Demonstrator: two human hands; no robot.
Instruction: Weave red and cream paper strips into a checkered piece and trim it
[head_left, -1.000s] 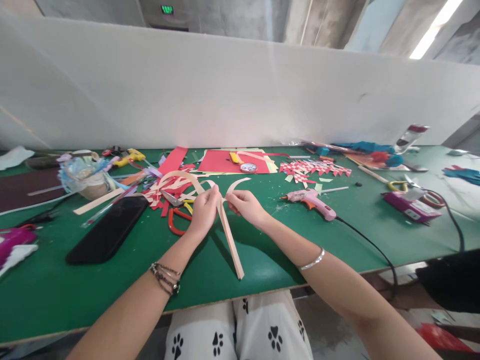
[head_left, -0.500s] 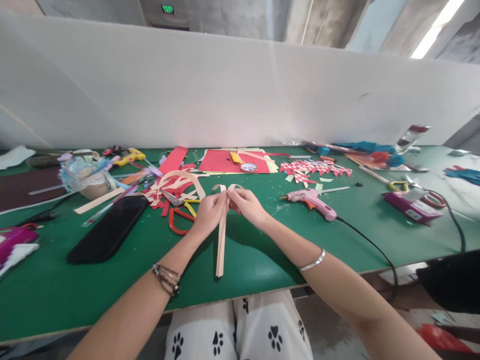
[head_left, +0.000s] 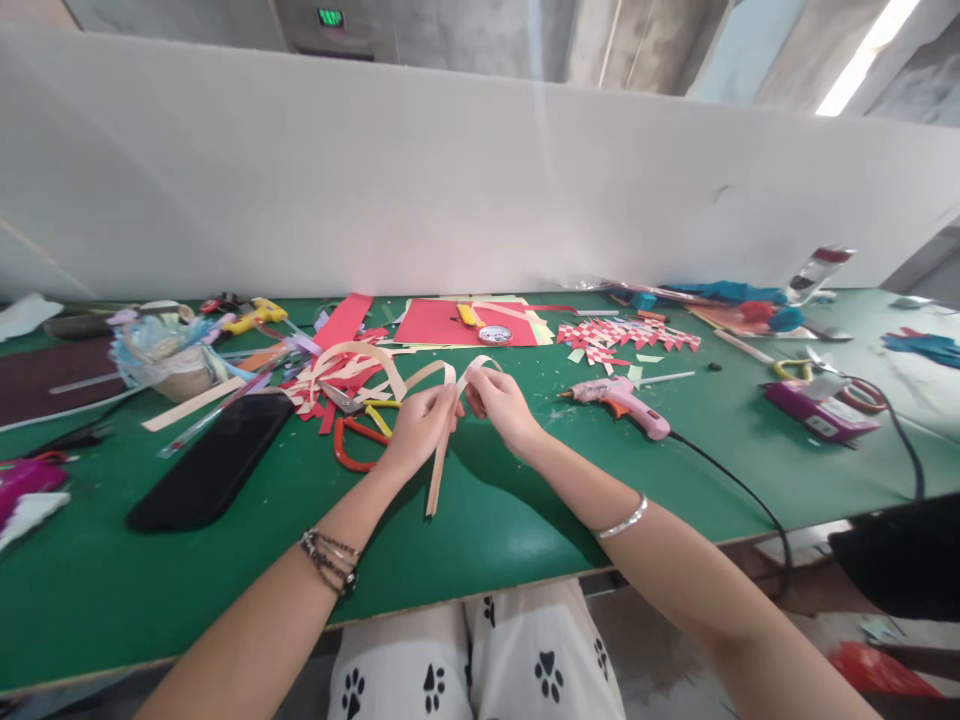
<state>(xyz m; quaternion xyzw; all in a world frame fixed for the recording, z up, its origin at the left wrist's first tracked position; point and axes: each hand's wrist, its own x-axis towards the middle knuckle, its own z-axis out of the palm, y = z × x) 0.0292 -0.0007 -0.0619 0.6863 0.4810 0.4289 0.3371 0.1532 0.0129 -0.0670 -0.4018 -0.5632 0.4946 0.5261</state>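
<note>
- Your green smooth-topped counter (head_left: 480, 555) runs under everything, with the flat red paper sheet (head_left: 424, 322) lying beyond your hands.
- Your left hand (head_left: 420, 425) pinches the pale cream flat strips (head_left: 438, 480) between thumb and fingers; that grip is pressed together.
- Your right hand (head_left: 504, 405) is just beside it, its thumb and fingertips pinching the curled upper part.
- The strips sit between your hands, above the counter: their straight tail's long axis drops from your left grip toward you, slightly leftward, while the upper lengths arch left and right. Your left hand is the nearer one to that tail.
- The pink glue gun (head_left: 626, 400) lies to the right of your right hand, nozzle pointing left.
- The purple rectangular box (head_left: 817, 412) rests farther right; you can't tell what it contains.
- The small round patterned dish (head_left: 495, 335) sits at the red sheet's near edge; its contents are too small to make out.
</note>
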